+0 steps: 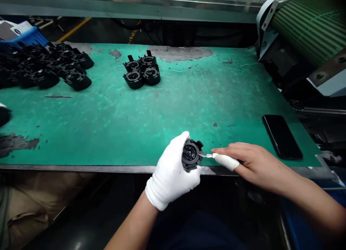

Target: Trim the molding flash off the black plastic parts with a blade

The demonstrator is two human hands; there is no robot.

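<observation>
My left hand (173,170), in a white glove, is wrapped round a round black plastic part (191,153) at the table's front edge. The part's ringed face is turned up, and a small tab sticks out at its upper right. My right hand (248,161) is bare apart from a white cover on the thumb. Between thumb and forefinger it pinches a small knife (207,155) with a thin metal blade. The blade's tip touches or lies just over the right rim of the part. Most of the knife's handle is hidden by the fingers.
Several similar black parts (142,71) stand grouped on the green tabletop (113,124). Many more black parts (78,80) crowd the far left, near a blue bin (35,36). A black phone (282,136) lies at right, below a green conveyor belt (310,23). Another person's leg (40,203) shows lower left.
</observation>
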